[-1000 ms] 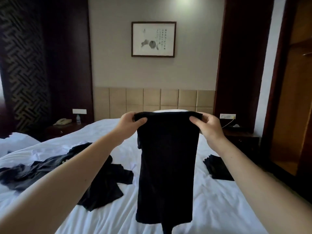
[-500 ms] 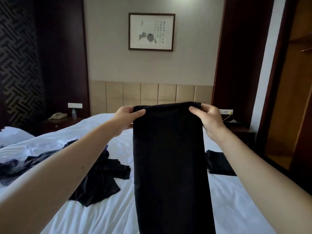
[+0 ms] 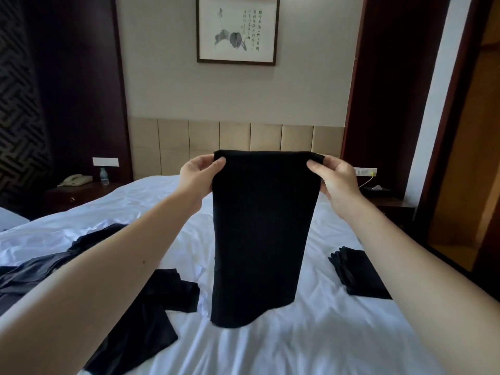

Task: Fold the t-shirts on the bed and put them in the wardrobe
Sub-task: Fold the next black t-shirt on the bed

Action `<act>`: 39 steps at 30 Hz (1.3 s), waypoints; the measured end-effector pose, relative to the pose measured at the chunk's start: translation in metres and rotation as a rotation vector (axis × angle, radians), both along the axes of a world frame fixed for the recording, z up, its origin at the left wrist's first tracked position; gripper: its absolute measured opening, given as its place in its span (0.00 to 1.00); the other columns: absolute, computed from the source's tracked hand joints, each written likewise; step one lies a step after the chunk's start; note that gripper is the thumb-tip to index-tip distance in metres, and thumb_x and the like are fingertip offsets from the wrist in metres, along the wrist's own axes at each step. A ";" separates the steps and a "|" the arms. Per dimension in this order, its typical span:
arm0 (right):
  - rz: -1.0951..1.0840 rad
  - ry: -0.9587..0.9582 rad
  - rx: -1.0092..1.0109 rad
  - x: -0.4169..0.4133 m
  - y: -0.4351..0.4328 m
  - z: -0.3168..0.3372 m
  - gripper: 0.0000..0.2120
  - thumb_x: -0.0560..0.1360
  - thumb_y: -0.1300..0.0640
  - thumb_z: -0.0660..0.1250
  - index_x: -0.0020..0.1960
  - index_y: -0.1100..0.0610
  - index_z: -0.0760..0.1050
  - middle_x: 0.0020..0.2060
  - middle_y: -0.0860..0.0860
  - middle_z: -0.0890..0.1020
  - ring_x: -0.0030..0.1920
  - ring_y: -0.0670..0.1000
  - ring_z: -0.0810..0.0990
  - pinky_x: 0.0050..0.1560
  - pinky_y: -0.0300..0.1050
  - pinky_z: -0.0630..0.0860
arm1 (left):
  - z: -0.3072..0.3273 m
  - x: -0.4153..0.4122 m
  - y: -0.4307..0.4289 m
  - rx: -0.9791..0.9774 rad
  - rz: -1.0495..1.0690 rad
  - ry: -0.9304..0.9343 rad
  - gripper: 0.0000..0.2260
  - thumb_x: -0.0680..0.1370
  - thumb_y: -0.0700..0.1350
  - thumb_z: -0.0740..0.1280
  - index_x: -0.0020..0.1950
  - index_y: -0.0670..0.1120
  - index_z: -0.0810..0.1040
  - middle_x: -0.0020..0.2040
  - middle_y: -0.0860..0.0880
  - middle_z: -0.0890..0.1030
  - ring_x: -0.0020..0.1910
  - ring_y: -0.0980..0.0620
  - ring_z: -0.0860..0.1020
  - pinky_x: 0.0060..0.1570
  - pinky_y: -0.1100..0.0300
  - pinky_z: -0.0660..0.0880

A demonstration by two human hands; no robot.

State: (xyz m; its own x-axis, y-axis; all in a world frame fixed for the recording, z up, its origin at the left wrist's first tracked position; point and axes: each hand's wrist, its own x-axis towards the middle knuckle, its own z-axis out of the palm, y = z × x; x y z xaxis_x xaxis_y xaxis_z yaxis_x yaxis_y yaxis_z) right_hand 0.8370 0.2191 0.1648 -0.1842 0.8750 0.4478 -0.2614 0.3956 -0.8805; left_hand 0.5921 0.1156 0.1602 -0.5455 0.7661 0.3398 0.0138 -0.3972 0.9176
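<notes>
Hem back in view, the t-shirt (image 3: 259,234) hangs lengthwise down, left hand (image 3: 196,181) and right hand (image 3: 339,185) pinching top corners.

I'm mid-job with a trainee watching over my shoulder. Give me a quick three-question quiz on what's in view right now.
1. True or false: the long black t-shirt is held up by only one hand.
2. Where on the bed does the folded black pile lie? A) on the person's left B) on the person's right C) on a pillow
3. Fill in: the left hand and right hand pinch the t-shirt's ____ corners.
Key: 1 false; 2 B; 3 top.
</notes>
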 end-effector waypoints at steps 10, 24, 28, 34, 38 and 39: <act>0.062 -0.049 -0.077 0.019 -0.047 -0.055 0.04 0.75 0.63 0.71 0.49 0.57 0.82 0.43 0.52 0.86 0.45 0.50 0.85 0.44 0.41 0.80 | -0.070 0.015 -0.047 -0.088 -0.001 -0.020 0.05 0.78 0.45 0.70 0.53 0.46 0.80 0.45 0.50 0.84 0.42 0.54 0.82 0.42 0.61 0.81; 0.028 -0.268 -0.410 0.055 -0.131 -0.234 0.05 0.74 0.59 0.72 0.49 0.57 0.83 0.43 0.53 0.86 0.41 0.50 0.84 0.38 0.43 0.79 | -0.258 0.053 -0.130 -0.454 0.001 -0.181 0.11 0.77 0.45 0.71 0.57 0.42 0.80 0.42 0.48 0.81 0.30 0.58 0.78 0.36 0.63 0.78; -0.019 -0.304 -0.447 0.044 -0.112 -0.254 0.04 0.75 0.59 0.71 0.48 0.57 0.83 0.42 0.52 0.86 0.41 0.49 0.84 0.42 0.43 0.80 | -0.278 0.046 -0.109 -0.514 0.025 -0.191 0.11 0.77 0.45 0.71 0.57 0.43 0.79 0.45 0.47 0.82 0.36 0.54 0.79 0.40 0.59 0.77; -0.129 -0.377 -0.451 0.015 -0.060 -0.288 0.07 0.75 0.56 0.70 0.47 0.61 0.81 0.40 0.50 0.83 0.40 0.48 0.81 0.41 0.39 0.76 | -0.299 0.034 -0.064 -0.547 0.080 -0.189 0.06 0.78 0.43 0.70 0.52 0.44 0.78 0.40 0.50 0.80 0.33 0.56 0.78 0.31 0.65 0.75; -0.266 -0.504 -0.398 -0.007 -0.032 -0.320 0.12 0.74 0.55 0.67 0.39 0.63 0.72 0.31 0.50 0.72 0.34 0.49 0.70 0.36 0.44 0.68 | -0.323 0.022 -0.035 -0.620 0.164 0.034 0.04 0.76 0.48 0.71 0.49 0.50 0.78 0.45 0.52 0.82 0.43 0.55 0.81 0.45 0.62 0.75; -0.316 -0.571 -0.370 -0.011 -0.028 -0.327 0.11 0.74 0.55 0.67 0.37 0.59 0.72 0.31 0.47 0.73 0.33 0.48 0.71 0.35 0.43 0.67 | -0.330 0.019 -0.029 -0.627 0.181 0.104 0.04 0.76 0.48 0.71 0.48 0.50 0.78 0.45 0.53 0.81 0.45 0.55 0.80 0.48 0.62 0.75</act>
State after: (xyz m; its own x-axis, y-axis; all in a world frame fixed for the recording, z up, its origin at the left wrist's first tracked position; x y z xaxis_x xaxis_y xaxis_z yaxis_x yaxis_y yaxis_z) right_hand 0.8258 0.1908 -0.1623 -0.0147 0.9996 0.0237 0.3530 0.0273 -0.9352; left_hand 0.6109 0.0863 -0.1694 -0.6726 0.7353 -0.0831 0.1310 0.2288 0.9646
